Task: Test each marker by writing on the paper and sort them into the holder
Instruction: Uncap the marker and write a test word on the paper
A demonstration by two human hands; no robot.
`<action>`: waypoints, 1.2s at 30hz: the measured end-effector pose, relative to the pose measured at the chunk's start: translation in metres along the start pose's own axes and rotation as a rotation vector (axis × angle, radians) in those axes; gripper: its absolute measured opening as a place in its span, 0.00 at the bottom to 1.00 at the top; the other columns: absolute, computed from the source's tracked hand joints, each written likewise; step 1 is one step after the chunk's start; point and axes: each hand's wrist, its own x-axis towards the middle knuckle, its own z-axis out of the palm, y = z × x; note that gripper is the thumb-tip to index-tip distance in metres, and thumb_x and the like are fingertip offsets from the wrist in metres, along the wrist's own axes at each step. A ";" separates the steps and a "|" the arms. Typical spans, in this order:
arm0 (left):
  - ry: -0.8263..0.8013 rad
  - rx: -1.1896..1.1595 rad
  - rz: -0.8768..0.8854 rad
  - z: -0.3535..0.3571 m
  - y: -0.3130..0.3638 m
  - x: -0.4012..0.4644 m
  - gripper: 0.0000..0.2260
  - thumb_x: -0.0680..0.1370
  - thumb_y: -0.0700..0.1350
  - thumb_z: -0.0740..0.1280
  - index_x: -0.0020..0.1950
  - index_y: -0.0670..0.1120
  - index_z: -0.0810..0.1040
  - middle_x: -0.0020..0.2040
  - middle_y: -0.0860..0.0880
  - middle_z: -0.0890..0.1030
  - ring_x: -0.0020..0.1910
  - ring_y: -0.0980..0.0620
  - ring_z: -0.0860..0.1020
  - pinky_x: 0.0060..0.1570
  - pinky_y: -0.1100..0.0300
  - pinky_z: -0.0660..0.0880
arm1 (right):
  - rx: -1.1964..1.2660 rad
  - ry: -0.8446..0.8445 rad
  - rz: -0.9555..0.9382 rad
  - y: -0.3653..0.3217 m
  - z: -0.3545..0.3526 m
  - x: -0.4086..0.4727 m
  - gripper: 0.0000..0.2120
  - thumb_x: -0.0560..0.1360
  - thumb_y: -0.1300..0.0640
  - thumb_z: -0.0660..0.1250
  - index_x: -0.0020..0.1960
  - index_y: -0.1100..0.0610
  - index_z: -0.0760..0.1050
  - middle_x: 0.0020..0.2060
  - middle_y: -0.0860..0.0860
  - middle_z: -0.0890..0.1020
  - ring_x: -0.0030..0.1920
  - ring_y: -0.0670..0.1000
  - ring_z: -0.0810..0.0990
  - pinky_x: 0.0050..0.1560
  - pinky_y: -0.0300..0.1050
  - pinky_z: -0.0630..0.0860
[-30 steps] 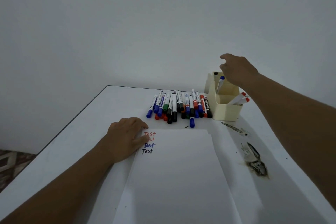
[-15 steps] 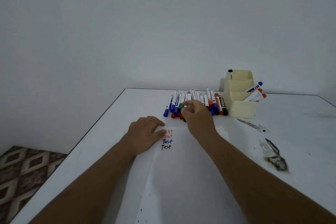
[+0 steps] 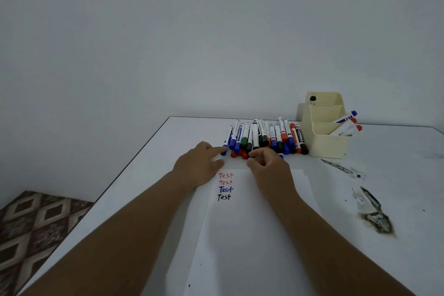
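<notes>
Several markers [image 3: 264,136] with blue, red, green and black caps lie in a row at the far side of the table. A white paper [image 3: 249,228] in front of them bears "Test" written twice in red, once in blue and once in black. The cream holder [image 3: 326,144] stands to the right of the row with one black, one blue and two red markers in it. My left hand [image 3: 198,164] lies at the paper's top left corner, its straight index finger touching the leftmost blue marker [image 3: 227,138]. My right hand [image 3: 269,167] pinches the cap end of a black-capped marker [image 3: 250,144] in the row.
The white table [image 3: 149,190] ends at a dark edge on the left, with patterned floor [image 3: 36,230] below. Black scuffed stains [image 3: 377,218] mark the table on the right. A plain wall rises behind the table.
My right hand went from the holder to the marker row and drew slightly back with its fingers curled. My left hand slid off the writing up to the leftmost blue marker. The view shifted left.
</notes>
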 end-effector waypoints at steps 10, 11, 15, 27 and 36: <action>0.290 0.019 -0.150 -0.007 0.009 0.005 0.02 0.79 0.48 0.63 0.49 0.50 0.73 0.47 0.50 0.77 0.44 0.48 0.76 0.42 0.54 0.74 | 0.037 0.019 -0.004 0.002 0.000 0.002 0.02 0.79 0.56 0.68 0.52 0.50 0.77 0.42 0.46 0.81 0.42 0.43 0.78 0.39 0.32 0.71; 0.319 -0.023 -0.170 -0.006 0.008 0.004 0.03 0.79 0.45 0.63 0.51 0.50 0.73 0.48 0.50 0.77 0.46 0.47 0.76 0.44 0.53 0.74 | 0.048 0.029 0.000 0.002 0.000 0.002 0.02 0.79 0.56 0.68 0.52 0.50 0.78 0.41 0.46 0.81 0.41 0.44 0.78 0.38 0.33 0.72; 0.397 -0.303 -0.274 -0.006 0.001 0.001 0.11 0.81 0.46 0.65 0.63 0.50 0.74 0.53 0.50 0.79 0.49 0.50 0.77 0.48 0.55 0.72 | 0.072 0.040 0.009 0.004 0.000 0.003 0.04 0.79 0.56 0.68 0.54 0.51 0.78 0.39 0.45 0.80 0.38 0.43 0.77 0.35 0.29 0.69; 0.284 -0.262 0.256 -0.009 0.015 -0.043 0.12 0.82 0.39 0.64 0.63 0.49 0.80 0.52 0.54 0.76 0.51 0.68 0.71 0.51 0.78 0.63 | 0.381 -0.033 0.041 -0.003 -0.003 0.001 0.20 0.75 0.45 0.73 0.63 0.47 0.72 0.38 0.49 0.86 0.34 0.43 0.81 0.38 0.40 0.78; 0.165 -0.053 0.253 -0.006 0.049 -0.046 0.09 0.85 0.51 0.58 0.58 0.48 0.74 0.47 0.50 0.80 0.43 0.51 0.76 0.40 0.58 0.71 | 0.372 -0.008 -0.020 -0.001 -0.007 -0.003 0.08 0.77 0.50 0.71 0.48 0.55 0.79 0.37 0.50 0.87 0.31 0.46 0.80 0.37 0.41 0.75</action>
